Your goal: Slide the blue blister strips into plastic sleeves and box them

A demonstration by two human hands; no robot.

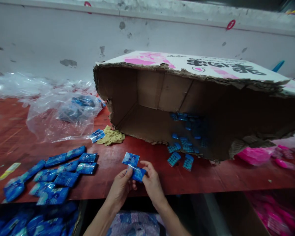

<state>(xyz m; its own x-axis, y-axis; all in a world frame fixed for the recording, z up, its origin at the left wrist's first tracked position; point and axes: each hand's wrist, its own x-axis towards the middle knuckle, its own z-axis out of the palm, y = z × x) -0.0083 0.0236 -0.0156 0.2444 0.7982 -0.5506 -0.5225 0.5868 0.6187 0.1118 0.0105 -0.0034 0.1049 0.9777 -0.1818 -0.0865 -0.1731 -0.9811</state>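
Observation:
My left hand (121,186) and my right hand (151,182) meet at the front edge of the red table (206,177), both pinching a small blue packet (138,173). A second blue packet (130,159) lies on the table just beyond my fingers. To the left lies a heap of blue packets (54,173). Ahead stands a torn cardboard box (186,98) on its side, its open mouth towards me, with several blue blister cards (184,144) inside and spilling out.
Crumpled clear plastic bags (61,111) with blue items lie at the back left. A yellowish cloth (111,136) sits by the box corner. Pink packets (255,154) lie at the right, more in a bin below (275,213). Blue packets fill a bin at the lower left (27,223).

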